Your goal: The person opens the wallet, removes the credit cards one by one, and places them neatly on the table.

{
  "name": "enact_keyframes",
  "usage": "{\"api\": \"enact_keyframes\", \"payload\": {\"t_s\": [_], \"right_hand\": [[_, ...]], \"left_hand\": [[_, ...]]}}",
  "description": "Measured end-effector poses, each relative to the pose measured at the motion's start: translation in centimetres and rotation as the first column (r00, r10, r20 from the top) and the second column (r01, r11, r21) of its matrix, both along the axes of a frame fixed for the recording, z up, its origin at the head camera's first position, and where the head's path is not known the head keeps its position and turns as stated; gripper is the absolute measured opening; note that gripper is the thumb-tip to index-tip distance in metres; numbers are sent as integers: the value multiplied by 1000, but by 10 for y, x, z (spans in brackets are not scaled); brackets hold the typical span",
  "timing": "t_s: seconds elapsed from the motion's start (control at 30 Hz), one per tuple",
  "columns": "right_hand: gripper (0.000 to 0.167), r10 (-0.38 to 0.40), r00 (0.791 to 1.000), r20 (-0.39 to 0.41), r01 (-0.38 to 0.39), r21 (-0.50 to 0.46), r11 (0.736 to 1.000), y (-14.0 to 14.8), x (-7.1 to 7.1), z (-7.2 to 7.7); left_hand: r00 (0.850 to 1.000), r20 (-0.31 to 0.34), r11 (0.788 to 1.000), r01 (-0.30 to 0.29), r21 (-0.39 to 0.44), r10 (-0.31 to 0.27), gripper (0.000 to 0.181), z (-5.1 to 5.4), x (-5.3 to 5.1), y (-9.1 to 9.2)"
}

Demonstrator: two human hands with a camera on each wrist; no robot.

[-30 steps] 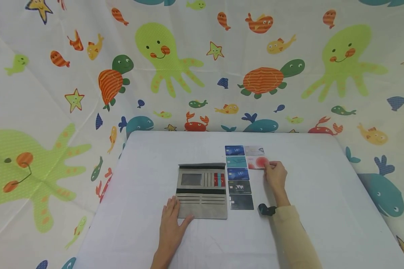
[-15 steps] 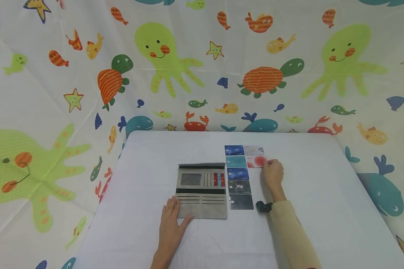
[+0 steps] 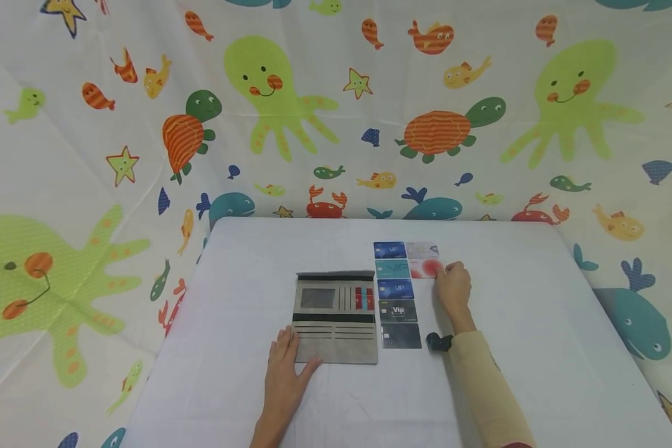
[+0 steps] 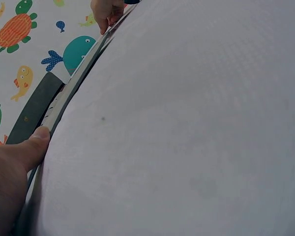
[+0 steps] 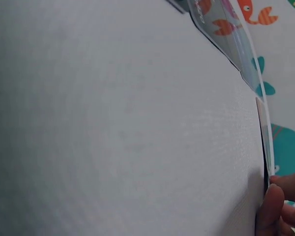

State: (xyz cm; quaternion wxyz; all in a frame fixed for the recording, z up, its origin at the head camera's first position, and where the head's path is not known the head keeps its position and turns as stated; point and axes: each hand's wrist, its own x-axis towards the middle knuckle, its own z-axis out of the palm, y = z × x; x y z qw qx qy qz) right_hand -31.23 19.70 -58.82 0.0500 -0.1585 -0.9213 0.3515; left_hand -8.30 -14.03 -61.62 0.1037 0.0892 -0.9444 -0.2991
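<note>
A grey wallet (image 3: 336, 345) lies spread flat on the white table, with card slots, a clear window and red-and-blue cards (image 3: 364, 298) in it. My left hand (image 3: 282, 373) rests at its lower left edge, fingers straight; in the left wrist view the thumb (image 4: 37, 140) touches the wallet's edge. My right hand (image 3: 455, 289) pinches the right end of a white card with a red circle (image 3: 424, 268), thumb and finger meeting at its edge in the right wrist view. This card lies beside a teal VIP card (image 3: 392, 269), below a pale grey card (image 3: 422, 250).
Right of the wallet runs a column of cards: a blue VIP card (image 3: 389, 250) on top, another blue one (image 3: 395, 289), a black Vip card (image 3: 398, 310) and a dark card (image 3: 401, 336). A sea-animal patterned cloth (image 3: 364, 106) hangs behind the table (image 3: 537, 348).
My right hand has moved a little left and away from me, bringing the red-circle card up against the teal card and under the pale grey one. The left hand has stayed put.
</note>
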Motion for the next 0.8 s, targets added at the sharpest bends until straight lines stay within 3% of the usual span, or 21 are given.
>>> {"api": "enact_keyframes", "payload": {"t_s": [0.2, 0.33, 0.8], "right_hand": [[39, 18, 999, 28, -18, 15, 1000, 0, 0, 0], [41, 35, 999, 39, -36, 23, 999, 3, -1, -1], [47, 43, 998, 42, -40, -75, 996, 1, 7, 5]], "left_hand": [[1000, -12, 1000, 8, 0, -8, 83, 0, 0, -1], [999, 31, 1000, 15, 16, -15, 85, 1, 0, -2], [999, 24, 1000, 21, 11, -21, 84, 4, 0, -1]]}}
